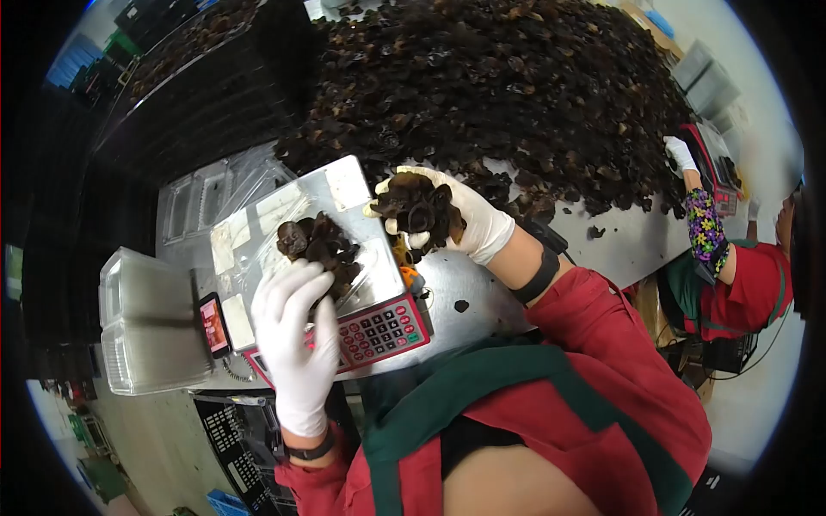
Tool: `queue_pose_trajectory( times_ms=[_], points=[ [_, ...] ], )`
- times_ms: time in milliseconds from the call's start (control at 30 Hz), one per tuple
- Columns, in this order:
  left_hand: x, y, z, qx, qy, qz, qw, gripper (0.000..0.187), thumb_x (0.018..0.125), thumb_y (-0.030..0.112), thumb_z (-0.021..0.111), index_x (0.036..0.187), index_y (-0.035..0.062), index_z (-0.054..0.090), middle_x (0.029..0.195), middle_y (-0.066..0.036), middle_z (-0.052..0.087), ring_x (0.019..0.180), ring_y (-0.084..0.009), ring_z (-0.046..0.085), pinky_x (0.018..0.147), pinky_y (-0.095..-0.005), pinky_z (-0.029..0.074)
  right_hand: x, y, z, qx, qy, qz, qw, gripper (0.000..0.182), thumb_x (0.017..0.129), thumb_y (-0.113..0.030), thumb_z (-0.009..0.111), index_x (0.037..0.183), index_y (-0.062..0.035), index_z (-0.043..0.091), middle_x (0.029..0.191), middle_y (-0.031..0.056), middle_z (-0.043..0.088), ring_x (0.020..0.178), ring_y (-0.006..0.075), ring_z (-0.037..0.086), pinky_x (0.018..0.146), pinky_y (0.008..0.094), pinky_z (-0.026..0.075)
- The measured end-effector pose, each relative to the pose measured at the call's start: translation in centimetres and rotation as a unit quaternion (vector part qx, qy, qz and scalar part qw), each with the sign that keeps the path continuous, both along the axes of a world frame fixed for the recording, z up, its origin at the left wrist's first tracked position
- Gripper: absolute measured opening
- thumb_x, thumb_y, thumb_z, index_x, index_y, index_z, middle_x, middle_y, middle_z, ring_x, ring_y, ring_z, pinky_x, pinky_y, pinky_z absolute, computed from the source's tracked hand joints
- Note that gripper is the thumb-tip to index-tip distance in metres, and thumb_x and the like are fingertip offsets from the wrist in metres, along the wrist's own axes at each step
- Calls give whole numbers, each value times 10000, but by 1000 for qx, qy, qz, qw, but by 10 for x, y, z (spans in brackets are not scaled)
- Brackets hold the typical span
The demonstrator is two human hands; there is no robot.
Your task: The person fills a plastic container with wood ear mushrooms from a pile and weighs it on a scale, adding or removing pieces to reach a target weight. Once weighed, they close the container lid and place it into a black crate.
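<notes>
Your scale sits before the fungus heap, with a tray of fungus on its platform. Your left hand rests on the tray's near edge; your right hand holds fungus beside it. Stacked trays and a phone lie left of the scale; a co-worker stands at your right.

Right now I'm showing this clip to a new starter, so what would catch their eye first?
A huge heap of dark dried mushrooms fills the table's far side. In front of it the right hand, in a white glove, holds a clump of mushrooms above a scale with a red keypad, where the left hand steadies a clear tray of mushrooms. At the right edge another person in a red top reaches toward the heap.
</notes>
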State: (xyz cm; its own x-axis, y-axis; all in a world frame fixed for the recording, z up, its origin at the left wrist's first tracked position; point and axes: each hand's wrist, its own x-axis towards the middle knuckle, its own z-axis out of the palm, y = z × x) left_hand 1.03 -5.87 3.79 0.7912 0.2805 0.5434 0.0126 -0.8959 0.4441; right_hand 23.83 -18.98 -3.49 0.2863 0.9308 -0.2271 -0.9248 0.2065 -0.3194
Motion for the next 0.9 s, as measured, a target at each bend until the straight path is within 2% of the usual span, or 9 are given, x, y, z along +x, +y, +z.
queue_pose_trajectory(
  times_ms=[33,100,167,233,433,500,600,800,900],
  points=[
    [13,-3,0,-1,-26,-12,1000,271,785,-42,681,1035,62,670,1083,-97,666,1075,-290,618,1011,-433,432,-6,1,5,-11,-13,-4,1000,446,1050,-299,390,1226,53,599,1235,304,615,897,342,683,561,336,567],
    [39,-13,4,7,-49,-16,999,268,796,-22,688,1050,59,663,1074,-100,664,1044,-290,617,962,-416,445,-4,-4,-10,113,-52,63,990,323,1060,-203,393,1281,-16,535,1236,174,643,1130,295,656,891,361,596],
    [57,-25,7,4,-33,-17,999,266,818,0,690,1077,55,662,1097,-106,656,1040,-286,609,922,-378,462,-13,-9,-1,91,-51,61,993,341,1055,-247,407,1233,-15,584,1161,143,685,1024,256,699,831,341,609],
    [69,-37,-1,-5,-2,12,1000,308,812,81,741,1109,83,658,1111,-92,648,1048,-274,598,949,-377,427,-22,-13,3,-75,-80,38,993,414,1036,-362,445,1115,-25,673,970,84,739,780,172,721,672,311,607],
    [94,-52,-16,-84,67,-55,993,258,801,60,738,1055,82,695,948,-61,684,993,-253,615,939,-369,435,-15,-48,-10,-33,-23,84,996,416,1041,-377,430,1147,-49,662,990,79,731,810,182,719,590,326,599],
    [102,-56,-29,-272,62,-63,958,180,866,15,698,1046,31,692,922,-10,691,877,-99,619,811,-252,482,-12,-60,-23,14,-1,70,997,400,1038,-378,434,1154,-71,663,1002,73,728,821,180,720,554,327,591],
    [110,-61,-30,-483,59,-60,871,157,902,13,679,1058,18,700,917,16,682,855,-59,602,810,-223,472,-3,-79,-28,-61,-15,42,997,415,1015,-412,471,1158,-87,685,1000,74,736,800,165,717,488,308,554],
    [112,-90,-31,-528,49,-70,845,166,940,34,645,1101,8,678,908,-19,698,771,-48,616,730,-188,495,27,-151,-54,-70,-48,-63,994,540,1001,-478,469,1190,-5,650,1140,215,689,783,260,710,406,254,521],
    [138,-121,-74,-444,124,-116,880,237,897,42,682,1133,21,670,962,-34,702,929,-111,635,862,-279,502,75,-210,-60,-77,13,-153,985,524,988,-479,494,1200,-23,641,1208,239,653,802,256,713,436,261,548]
  ],
)
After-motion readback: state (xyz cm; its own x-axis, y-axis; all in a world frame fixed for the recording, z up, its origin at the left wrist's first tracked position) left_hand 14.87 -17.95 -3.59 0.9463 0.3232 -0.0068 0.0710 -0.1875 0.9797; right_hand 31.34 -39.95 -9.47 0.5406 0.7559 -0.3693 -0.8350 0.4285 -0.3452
